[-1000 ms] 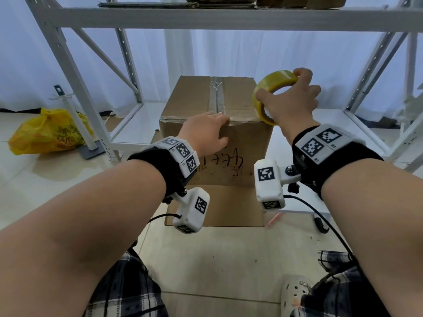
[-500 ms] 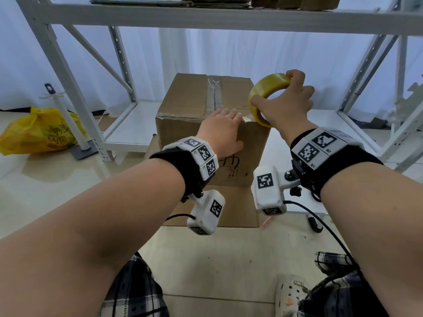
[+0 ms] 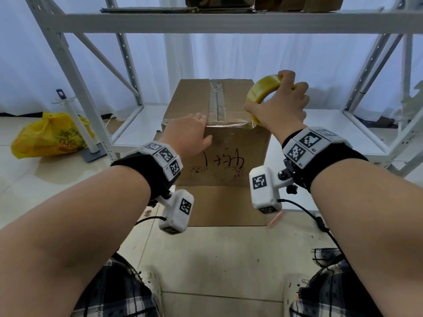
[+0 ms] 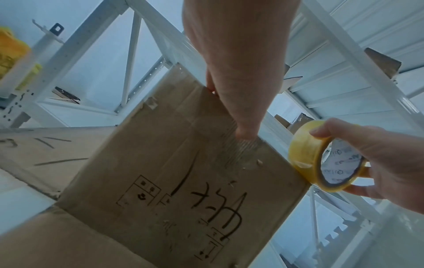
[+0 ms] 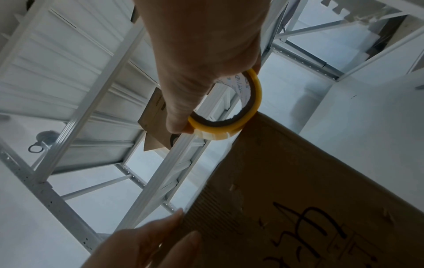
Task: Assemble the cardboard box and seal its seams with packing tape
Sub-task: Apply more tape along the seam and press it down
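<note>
At centre of the head view, on the floor before a white metal rack (image 3: 75, 72): one cardboard box (image 3: 226, 161), upright, top flaps closed, handwritten marks on its near face. A flat cardboard sheet (image 3: 219, 207) lies under the box and reaches toward 6 o'clock.

Tape on box: one strip along the top centre seam (image 3: 217, 101); one clear strip along the near top edge (image 3: 229, 124), running to the box's right near corner.

Left hand (image 3: 187, 136): at 9 o'clock of the box's near top edge, fingers straight and flat over the top, thumb pressed on the near face; it grips nothing.

Right hand (image 3: 281, 106): at 3 o'clock of the same edge, thumb and fingers curled round a yellow tape roll (image 3: 263, 91). Roll stands on edge, touching the box's right near corner.

Other items: yellow plastic bag (image 3: 50, 136) on the floor at 9 o'clock, beside a white post on a grey base (image 3: 77, 126); brown cardboard pieces (image 3: 219, 1) on the rack's upper shelf at 12 o'clock; small pink object (image 3: 274, 219) on the floor at 5 o'clock of the box; plaid-clad knees at the bottom edge.
</note>
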